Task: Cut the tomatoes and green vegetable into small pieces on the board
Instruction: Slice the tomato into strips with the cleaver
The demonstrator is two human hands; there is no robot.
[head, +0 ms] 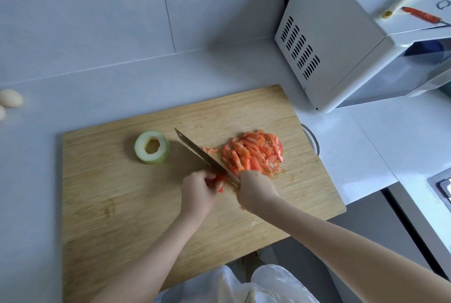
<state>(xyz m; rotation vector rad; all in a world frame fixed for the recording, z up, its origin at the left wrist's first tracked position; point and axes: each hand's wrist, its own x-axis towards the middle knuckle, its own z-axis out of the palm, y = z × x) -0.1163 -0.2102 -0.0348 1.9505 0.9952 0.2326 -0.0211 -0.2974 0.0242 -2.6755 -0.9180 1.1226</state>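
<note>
Two bare hands work over wooden cutting board (117,210), seen from head camera. Right hand (256,189) wrapped round handle of knife (202,154), blade slanting toward board's far left. Left hand (199,191), fingers curled, grips red tomato piece (219,180) at board's centre, just beside blade. Heap of cut tomato strips (253,152) on board's right part, just right of blade. Hollow green vegetable ring (151,147) sits left of board's centre, apart from knife. White microwave (341,46) beyond board's far right corner; eggs (11,98) well off board's left edge.

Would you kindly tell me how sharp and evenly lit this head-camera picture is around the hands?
Head view: soft, even light; the knife casts a faint shadow on the board toward the green vegetable; the left hand and its tomato piece look slightly motion-smeared; wide-angle distortion tilts the microwave.
</note>
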